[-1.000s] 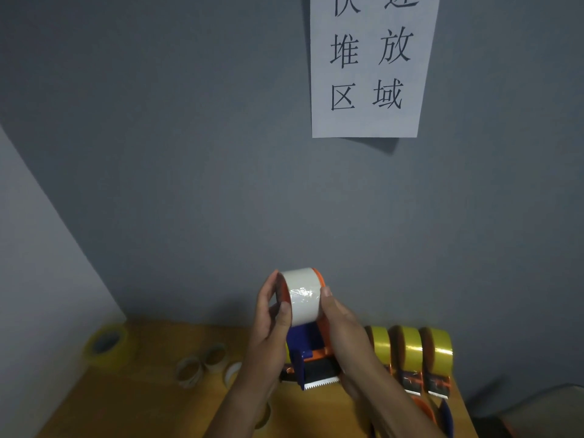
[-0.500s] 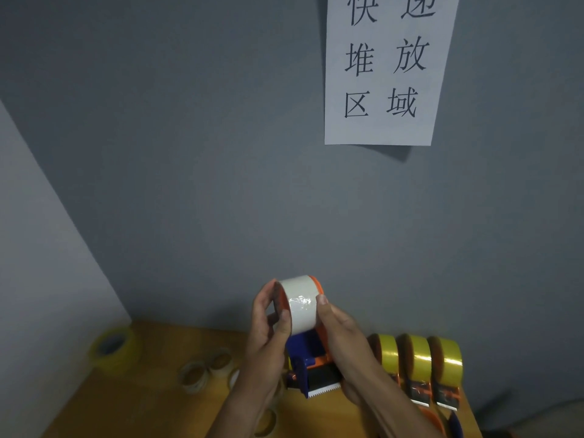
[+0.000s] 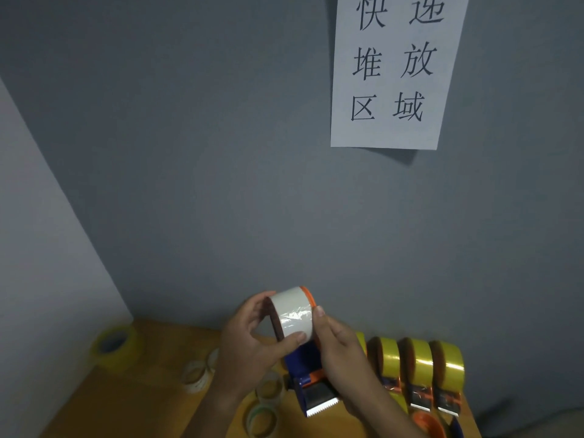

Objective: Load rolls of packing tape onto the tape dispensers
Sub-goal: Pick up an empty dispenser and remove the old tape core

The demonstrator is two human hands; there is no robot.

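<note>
Both hands hold a blue and orange dispenser (image 3: 311, 379) up over the wooden table (image 3: 148, 387). Its toothed metal blade points near and down. The left hand (image 3: 252, 339) curls round a shiny white roll (image 3: 292, 314) sitting on top, standing on edge, its hole facing left. The right hand (image 3: 343, 352) grips the dispenser's right side. Three dispensers (image 3: 417, 371) with smooth yellow tape stand right.

Both forearms rise from the 6 o'clock edge and lean toward each other, the hands meeting just below centre. The left hand (image 3: 252, 339) curls its fingers over the top of a tape roll (image 3: 295, 312), its thumb pressed against the roll's near face at 5 o'clock. The right hand (image 3: 341, 352) grips the dispenser (image 3: 311, 384) from 3 o'clock, thumb pointing up along the roll's edge.
</note>
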